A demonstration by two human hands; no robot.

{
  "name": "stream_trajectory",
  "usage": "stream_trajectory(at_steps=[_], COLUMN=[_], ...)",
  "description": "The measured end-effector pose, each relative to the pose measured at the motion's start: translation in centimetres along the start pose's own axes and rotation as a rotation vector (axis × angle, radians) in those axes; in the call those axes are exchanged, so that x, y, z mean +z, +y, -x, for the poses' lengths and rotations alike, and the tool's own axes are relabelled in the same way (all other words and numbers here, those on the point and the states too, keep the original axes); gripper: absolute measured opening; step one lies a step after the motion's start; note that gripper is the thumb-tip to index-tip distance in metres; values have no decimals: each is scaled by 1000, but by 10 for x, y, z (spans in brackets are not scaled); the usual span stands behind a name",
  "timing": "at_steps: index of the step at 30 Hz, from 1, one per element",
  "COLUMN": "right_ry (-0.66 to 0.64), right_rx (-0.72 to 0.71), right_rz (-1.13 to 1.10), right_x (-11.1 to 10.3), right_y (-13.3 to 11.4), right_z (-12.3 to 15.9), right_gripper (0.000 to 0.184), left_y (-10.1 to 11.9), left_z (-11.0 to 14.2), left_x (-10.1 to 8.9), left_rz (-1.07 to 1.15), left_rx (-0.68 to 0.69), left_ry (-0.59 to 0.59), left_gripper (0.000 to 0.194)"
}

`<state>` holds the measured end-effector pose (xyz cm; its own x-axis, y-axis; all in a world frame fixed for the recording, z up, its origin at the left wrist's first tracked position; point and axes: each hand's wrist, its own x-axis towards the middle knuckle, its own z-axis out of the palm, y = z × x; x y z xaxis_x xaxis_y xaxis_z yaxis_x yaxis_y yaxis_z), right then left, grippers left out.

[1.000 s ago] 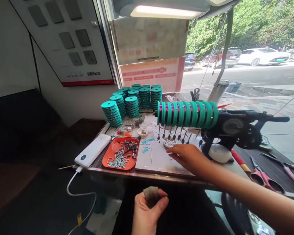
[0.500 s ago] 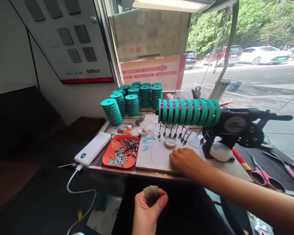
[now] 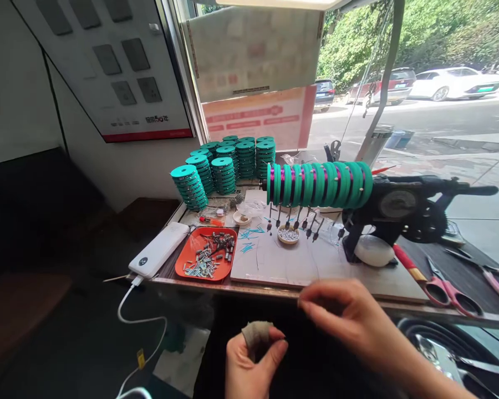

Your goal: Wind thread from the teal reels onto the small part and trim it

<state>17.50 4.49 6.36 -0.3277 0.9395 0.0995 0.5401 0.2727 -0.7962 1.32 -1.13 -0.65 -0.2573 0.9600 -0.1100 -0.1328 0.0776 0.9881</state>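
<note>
My left hand (image 3: 255,354), its index finger wrapped in a beige bandage, is held low over my lap with thumb and finger pinched. Whatever lies in the pinch is too small to make out. To its right, my right hand (image 3: 349,318) is at the front edge of the bench, its thumb and fingertips brought together; what they hold, if anything, cannot be seen. Beyond stands a black hand-cranked winder (image 3: 399,205) carrying a row of green spools (image 3: 320,185) with purple thread. Small weights hang under them, above a small bowl of white beads (image 3: 289,235) on a pale board (image 3: 274,269).
A red tray (image 3: 205,255) of metal parts sits left of the board, with a white power bank (image 3: 160,249) and its cable beside it. Stacks of green spools (image 3: 223,174) stand behind. Pink-handled scissors (image 3: 453,296) and a white rounded object (image 3: 373,251) are at the right.
My right hand has drawn back from the board near the bead bowl to the bench's front edge, closer to my left hand. My left hand stays pinched in nearly the same place.
</note>
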Motion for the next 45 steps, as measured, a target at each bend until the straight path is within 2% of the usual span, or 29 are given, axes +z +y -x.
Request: stream_trajectory(at_steps=[2,4,7,11,15,18,22,31,39,45], right_ry=[45,31,-30,-71,-34,-18,-23,-14,19,46], right_rx=[155,268,311,323,321,307,269,231,159,178], right_rz=[-303,-505,-700,-816,-780,-724,-662,-615,-548,-559], right_x=[15,28,39,45,50,52,51,50,51,55], right_y=[5,9,9,10,11,12,12,10,10,12], right_z=[17,25,27,29,33,33,32,30,31,32], right_gripper=[25,28,27,27,28,28,27,26,25,24], left_y=[-4,-8,-11,-6,6,11,10,8,10,8], left_z=[2,2,3,4,7,9,8,7,6,6], left_x=[-2,-3,-4,-2,5,8,7,6,6,6], left_rz=[-12,-26,-40,-66,-113,-167,-227,-249,-326,-312], left_rx=[4,8,17,57,113,164,233,244,404,393], left_ry=[-35,-38,-63,-73,75,116,125,127,135,142], left_gripper=[11,10,10,10,7,6,6,5,6,6])
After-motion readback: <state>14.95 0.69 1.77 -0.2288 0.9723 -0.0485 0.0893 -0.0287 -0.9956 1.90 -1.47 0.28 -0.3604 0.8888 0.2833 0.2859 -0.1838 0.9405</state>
